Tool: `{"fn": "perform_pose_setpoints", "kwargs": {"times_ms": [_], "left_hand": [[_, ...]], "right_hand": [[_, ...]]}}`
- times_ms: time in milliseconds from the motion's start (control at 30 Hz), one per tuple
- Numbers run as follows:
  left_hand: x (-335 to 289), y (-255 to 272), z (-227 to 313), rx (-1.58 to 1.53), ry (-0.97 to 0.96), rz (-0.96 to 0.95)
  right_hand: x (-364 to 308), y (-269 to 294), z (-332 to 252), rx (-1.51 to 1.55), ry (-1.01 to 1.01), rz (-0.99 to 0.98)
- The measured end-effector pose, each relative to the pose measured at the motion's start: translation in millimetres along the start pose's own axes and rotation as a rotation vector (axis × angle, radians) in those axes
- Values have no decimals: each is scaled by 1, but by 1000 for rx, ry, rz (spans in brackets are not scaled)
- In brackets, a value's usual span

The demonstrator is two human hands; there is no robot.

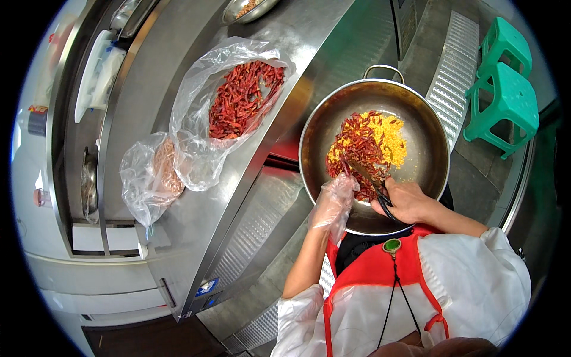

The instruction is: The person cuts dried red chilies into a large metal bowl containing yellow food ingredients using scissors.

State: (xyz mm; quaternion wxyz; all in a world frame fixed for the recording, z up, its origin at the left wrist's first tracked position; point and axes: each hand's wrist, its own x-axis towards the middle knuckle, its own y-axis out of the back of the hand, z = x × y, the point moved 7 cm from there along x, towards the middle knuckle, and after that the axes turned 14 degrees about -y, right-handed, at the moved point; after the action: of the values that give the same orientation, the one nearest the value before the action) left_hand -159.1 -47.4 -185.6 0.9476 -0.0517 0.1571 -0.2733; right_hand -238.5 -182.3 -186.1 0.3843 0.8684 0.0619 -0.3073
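My left hand point(334, 201), in a clear plastic glove, is closed with its fingertips pinching what looks like a dried red chili point(345, 166). In my bare right hand point(405, 201) is a pair of black-handled scissors point(382, 193), their blades pointing up-left toward that chili. Both hands are over the near side of a wide, deep metal pot point(433, 156) with a loop handle. Inside the pot, cut red chili pieces point(358, 141) lie over and beside small yellow grains point(391, 140). The exact spot where the blades meet the chili is too small to tell.
Left of the pot runs a steel counter point(178, 238). On it lie an open clear bag of dried red chilies point(244, 98) and a smaller bag of reddish-brown bits point(166, 169). A metal bowl point(253, 11) sits farther back. Green plastic stools point(505, 98) stand at the right.
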Motion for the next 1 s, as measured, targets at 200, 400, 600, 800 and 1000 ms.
{"fn": "perform_pose_setpoints", "kwargs": {"times_ms": [200, 400, 600, 800, 1000], "left_hand": [[0, -5, -17, -56, 53, -44], [-2, -6, -15, -20, 82, -74], [1, -5, -25, -2, 65, -37], [0, -8, -27, -166, 179, 34], [-1, -9, -27, 11, 200, 26]], "right_hand": [[-3, 3, -2, -9, 1, -22], [-5, 4, -4, 3, 9, -9], [-5, 3, -3, 32, 37, 13], [0, -4, 2, 38, 35, 30], [3, -8, 4, -4, 34, 30]]}}
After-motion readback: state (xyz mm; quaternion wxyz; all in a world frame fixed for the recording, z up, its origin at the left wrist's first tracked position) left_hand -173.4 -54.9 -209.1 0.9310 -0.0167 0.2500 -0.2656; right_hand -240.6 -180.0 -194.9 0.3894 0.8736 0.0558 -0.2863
